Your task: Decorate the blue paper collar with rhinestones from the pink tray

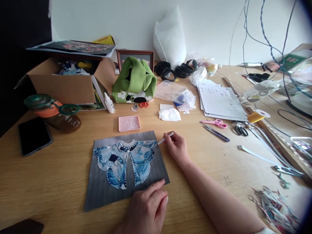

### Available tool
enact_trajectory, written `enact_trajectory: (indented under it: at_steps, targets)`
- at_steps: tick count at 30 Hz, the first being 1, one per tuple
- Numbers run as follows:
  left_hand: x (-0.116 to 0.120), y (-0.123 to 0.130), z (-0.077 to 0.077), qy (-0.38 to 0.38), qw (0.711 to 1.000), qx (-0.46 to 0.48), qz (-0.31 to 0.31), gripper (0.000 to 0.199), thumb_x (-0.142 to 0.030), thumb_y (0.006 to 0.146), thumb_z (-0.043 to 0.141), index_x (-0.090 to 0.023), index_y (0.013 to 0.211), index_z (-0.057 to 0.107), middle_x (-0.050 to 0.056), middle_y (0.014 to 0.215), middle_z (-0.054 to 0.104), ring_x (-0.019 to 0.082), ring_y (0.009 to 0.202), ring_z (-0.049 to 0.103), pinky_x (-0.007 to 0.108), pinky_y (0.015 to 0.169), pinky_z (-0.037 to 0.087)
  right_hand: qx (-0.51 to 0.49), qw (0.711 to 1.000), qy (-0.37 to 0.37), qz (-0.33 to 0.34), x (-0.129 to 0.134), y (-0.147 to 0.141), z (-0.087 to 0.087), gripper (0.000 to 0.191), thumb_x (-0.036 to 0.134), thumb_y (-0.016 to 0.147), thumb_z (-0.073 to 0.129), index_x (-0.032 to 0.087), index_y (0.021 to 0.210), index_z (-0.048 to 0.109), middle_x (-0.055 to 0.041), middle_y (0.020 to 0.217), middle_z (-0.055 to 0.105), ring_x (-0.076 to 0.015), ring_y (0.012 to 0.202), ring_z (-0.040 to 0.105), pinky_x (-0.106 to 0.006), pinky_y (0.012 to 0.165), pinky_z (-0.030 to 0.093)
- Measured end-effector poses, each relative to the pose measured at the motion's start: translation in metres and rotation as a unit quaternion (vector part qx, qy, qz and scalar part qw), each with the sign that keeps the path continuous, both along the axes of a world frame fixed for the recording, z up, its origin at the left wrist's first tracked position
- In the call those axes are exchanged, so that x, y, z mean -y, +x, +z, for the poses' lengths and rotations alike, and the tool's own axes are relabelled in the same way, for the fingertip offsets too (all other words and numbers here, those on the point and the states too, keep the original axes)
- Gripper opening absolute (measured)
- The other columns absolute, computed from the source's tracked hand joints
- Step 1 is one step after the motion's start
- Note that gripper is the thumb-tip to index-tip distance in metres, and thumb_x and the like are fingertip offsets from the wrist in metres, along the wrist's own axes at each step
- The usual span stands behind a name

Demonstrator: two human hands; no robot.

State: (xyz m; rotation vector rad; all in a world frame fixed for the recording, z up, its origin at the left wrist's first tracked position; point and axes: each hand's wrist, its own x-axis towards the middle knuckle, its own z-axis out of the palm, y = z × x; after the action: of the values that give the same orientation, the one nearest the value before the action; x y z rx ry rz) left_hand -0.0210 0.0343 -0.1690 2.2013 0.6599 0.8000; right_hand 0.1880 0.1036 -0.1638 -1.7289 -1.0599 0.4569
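Observation:
A grey sheet [158,175] lies slightly turned on the wooden table, carrying a blue and white patterned fabric piece [142,159] edged with small white beads. My right hand [176,148] pinches a thin white stick [165,138], whose tip is at the fabric's upper right corner. Near the sheet's lower right edge, my left hand [148,206] rests palm down with its fingers stretched out, the fingertips on the sheet. Just behind the sheet is a pink tray [129,129] of tiny white beads.
Behind stand a bottle [58,115], cardboard box [63,87], glue bottle [109,103] and green bag [134,78]. A phone [34,135] lies left. Rightward are white papers [219,100], pink scissors [214,123], a cutter [216,133], black-handled scissors [241,129] and scraps [273,208].

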Motion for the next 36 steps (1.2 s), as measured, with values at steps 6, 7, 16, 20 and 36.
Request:
enact_trajectory:
  at_steps: [6,7,16,20,36]
  targets:
    - [-0.0004,0.0008,0.0002,0.021,1.0,0.01,0.008,0.018,-0.015,0.093,0.048,-0.021,0.097,0.065,0.006,0.117,0.071,0.018,0.093,0.073,0.025,0.079,0.062,-0.006,1.0,0.0,-0.002,-0.0008,-0.0007,0.0027,0.042,0.054,0.083,0.056,0.02,0.06,0.053,0.0044,0.049,0.045,-0.0097,0.049,0.039,-0.023,0.049,0.032]
    - [-0.0005,0.0008,0.0004,0.024,1.0,0.012,0.01,0.018,-0.015,0.093,0.048,-0.021,0.097,0.065,0.006,0.116,0.071,0.018,0.092,0.073,0.024,0.079,0.062,-0.005,1.0,-0.002,-0.001,-0.0007,-0.0006,0.0031,0.041,0.054,0.083,0.056,0.02,0.06,0.053,0.0043,0.049,0.045,-0.0097,0.049,0.039,-0.023,0.049,0.032]
    - [-0.0039,0.0022,0.003,0.043,0.999,0.014,0.009,0.02,-0.013,0.093,0.046,-0.019,0.097,0.066,0.007,0.115,0.071,0.017,0.09,0.074,0.023,0.077,0.062,-0.001,1.0,-0.004,0.006,0.0007,0.0004,0.0027,0.039,0.052,0.085,0.056,0.02,0.063,0.054,0.0033,0.051,0.048,-0.0104,0.05,0.041,-0.023,0.05,0.034]
    - [-0.0032,0.0028,0.0001,0.048,0.998,0.022,0.016,0.02,-0.013,0.093,0.047,-0.02,0.096,0.065,0.006,0.114,0.072,0.016,0.087,0.074,0.024,0.077,0.062,0.001,1.0,-0.001,0.007,0.0,0.0007,0.0013,0.039,0.052,0.086,0.056,0.02,0.063,0.055,0.003,0.051,0.049,-0.0104,0.05,0.042,-0.023,0.049,0.034]
    - [-0.0022,0.0016,-0.0022,0.042,0.999,0.027,0.016,0.018,-0.013,0.092,0.048,-0.019,0.097,0.064,0.006,0.114,0.072,0.017,0.09,0.074,0.025,0.078,0.062,0.023,0.999,0.013,0.018,0.0015,-0.0005,0.0022,0.037,0.049,0.087,0.057,0.019,0.066,0.059,0.0014,0.053,0.057,-0.0107,0.05,0.048,-0.022,0.05,0.036]
